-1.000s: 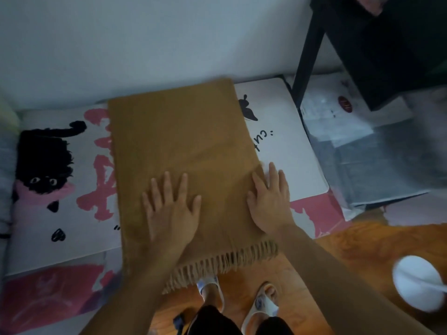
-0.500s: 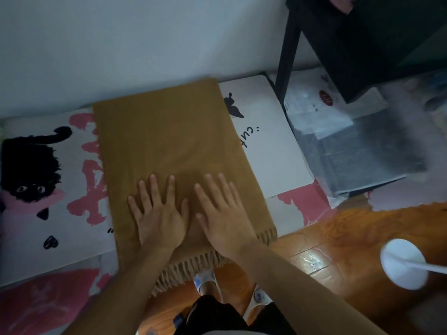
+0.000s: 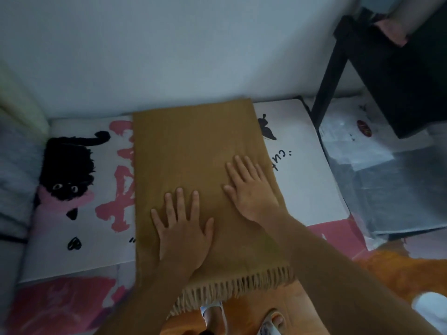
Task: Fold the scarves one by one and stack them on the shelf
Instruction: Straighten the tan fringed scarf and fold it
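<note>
Setting: plain pale wall (image 3: 169, 49) behind; low padded mat (image 3: 307, 180) on the floor against it, white cover printed with a black cat and pink brush strokes. Glossy orange wood floor (image 3: 399, 269) at lower right. Dark shelf unit (image 3: 396, 76), black frame, upper right; its contents too dim and cropped to tell whether any scarves are stacked there.

Mustard scarf (image 3: 193, 151): lies flat across the mat, running from the wall toward the person. Long rectangle, soft matte woven cloth, looks thick and slightly fuzzy. Fringed end (image 3: 232, 286) hangs over the mat's near edge.

Left hand (image 3: 183, 233): palm down on the scarf's near half, fingers straight and spread, holding nothing.
Right hand (image 3: 251, 189): palm down near the scarf's right edge, fingers straight and close together, holding nothing.

Progress (judgement): smoothing stage. Scarf apparently doubled at least once; shorter folds and placing on the shelf remain. No other scarves visible.
</note>
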Available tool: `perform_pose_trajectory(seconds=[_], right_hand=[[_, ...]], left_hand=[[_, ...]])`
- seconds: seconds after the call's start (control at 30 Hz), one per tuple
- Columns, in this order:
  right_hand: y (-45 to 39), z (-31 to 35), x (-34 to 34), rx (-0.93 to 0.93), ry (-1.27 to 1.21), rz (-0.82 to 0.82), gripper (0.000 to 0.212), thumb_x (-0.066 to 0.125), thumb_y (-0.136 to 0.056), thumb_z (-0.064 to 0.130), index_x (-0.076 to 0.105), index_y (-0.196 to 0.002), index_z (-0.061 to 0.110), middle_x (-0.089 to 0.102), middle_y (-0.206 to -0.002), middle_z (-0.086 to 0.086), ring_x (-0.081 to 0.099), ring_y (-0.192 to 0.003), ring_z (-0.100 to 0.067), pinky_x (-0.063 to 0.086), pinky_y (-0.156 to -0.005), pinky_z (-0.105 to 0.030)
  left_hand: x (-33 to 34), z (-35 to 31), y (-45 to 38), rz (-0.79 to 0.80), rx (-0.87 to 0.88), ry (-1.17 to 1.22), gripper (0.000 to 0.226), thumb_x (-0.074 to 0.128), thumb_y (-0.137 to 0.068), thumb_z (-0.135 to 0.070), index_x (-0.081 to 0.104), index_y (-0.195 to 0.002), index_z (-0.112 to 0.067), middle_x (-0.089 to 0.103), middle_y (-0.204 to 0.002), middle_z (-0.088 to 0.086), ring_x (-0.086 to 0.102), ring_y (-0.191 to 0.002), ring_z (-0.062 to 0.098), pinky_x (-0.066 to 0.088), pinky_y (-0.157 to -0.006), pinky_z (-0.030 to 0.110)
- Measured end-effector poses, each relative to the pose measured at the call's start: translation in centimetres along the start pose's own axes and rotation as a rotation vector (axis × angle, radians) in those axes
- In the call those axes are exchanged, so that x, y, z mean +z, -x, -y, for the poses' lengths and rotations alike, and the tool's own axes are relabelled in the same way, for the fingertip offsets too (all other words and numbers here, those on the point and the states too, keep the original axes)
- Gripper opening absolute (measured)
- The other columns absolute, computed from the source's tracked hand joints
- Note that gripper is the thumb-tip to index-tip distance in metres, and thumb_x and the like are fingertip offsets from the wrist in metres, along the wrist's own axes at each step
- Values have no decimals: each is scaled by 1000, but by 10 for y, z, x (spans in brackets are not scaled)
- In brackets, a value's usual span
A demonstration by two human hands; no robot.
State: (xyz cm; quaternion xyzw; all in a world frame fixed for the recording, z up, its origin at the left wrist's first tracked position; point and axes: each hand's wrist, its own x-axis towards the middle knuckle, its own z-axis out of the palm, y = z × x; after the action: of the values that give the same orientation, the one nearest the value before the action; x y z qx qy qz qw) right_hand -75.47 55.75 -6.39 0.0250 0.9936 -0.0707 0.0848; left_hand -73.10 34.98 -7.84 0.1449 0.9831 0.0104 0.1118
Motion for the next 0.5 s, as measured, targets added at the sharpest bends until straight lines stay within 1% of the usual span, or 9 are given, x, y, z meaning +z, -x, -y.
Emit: perform_pose_trajectory(seconds=[0.07,0.13,0.2,0.23,0.3,0.33,0.37,0.43,0.5], right_hand=[[-21,-29,8,150,-1,20,69,7,-100,64,-1,-160,29,-9,-167,0,-13,-154,-22,-4,-125,-46],[-39,-53,-2,324,-15,51,72,4,-99,65,-2,-160,27,-9,-168,-4,-12,-153,-27,-2,-124,-51],[-50,-54,-16,379,6,-1,72,6,-100,61,3,-160,21,-5,-168,-9,-10,-153,-32,0,-124,-53],[-51,-43,-20,303,35,-66,70,8,-102,59,7,-160,19,-3,-167,-10,-10,-153,-32,1,-124,-53],[-46,-7,-20,-16,56,-111,65,14,-105,54,9,-160,21,-4,-168,-7,-13,-153,-29,2,-124,-51],[-41,10,-14,-182,63,-76,63,15,-106,54,7,-160,23,-6,-168,-5,-15,-153,-26,1,-125,-49],[-38,21,-7,-285,77,-20,62,14,-106,55,5,-160,25,-7,-168,-3,-16,-153,-24,1,-125,-48],[-47,16,1,-304,93,47,63,10,-105,58,0,-160,29,-10,-167,0,-19,-152,-20,0,-125,-47],[-68,-10,2,-190,102,49,63,5,-103,61,-5,-159,33,-14,-167,1,-22,-151,-19,-3,-125,-46]], left_hand=[[-4,2,-3,15,1,2,82,20,-95,-69,17,-161,-22,13,-168,14,9,-154,39,8,-118,68],[-15,2,-5,66,4,-25,84,19,-95,-70,11,-162,-21,8,-168,14,7,-154,39,6,-119,67],[-32,-1,-11,122,20,-90,81,22,-96,-67,14,-161,-21,15,-166,15,15,-151,39,11,-117,64],[-42,-1,-17,95,40,-102,73,27,-96,-63,28,-156,-21,30,-157,16,29,-143,38,21,-113,61],[-55,1,-38,-46,105,-63,51,36,-94,-53,55,-129,-21,53,-128,11,48,-119,32,37,-99,51],[-53,7,-52,-95,133,-24,49,36,-95,-51,60,-124,-20,57,-124,10,50,-116,31,40,-97,49],[-48,15,-66,-118,166,10,53,33,-97,-52,59,-130,-20,57,-133,12,48,-125,33,39,-103,50],[-36,42,-92,-82,180,40,63,21,-101,-59,37,-154,-30,33,-161,12,25,-150,33,23,-121,52],[-28,74,-108,-22,63,74,71,9,-98,-69,10,-161,-36,4,-169,6,0,-156,29,5,-125,52]])
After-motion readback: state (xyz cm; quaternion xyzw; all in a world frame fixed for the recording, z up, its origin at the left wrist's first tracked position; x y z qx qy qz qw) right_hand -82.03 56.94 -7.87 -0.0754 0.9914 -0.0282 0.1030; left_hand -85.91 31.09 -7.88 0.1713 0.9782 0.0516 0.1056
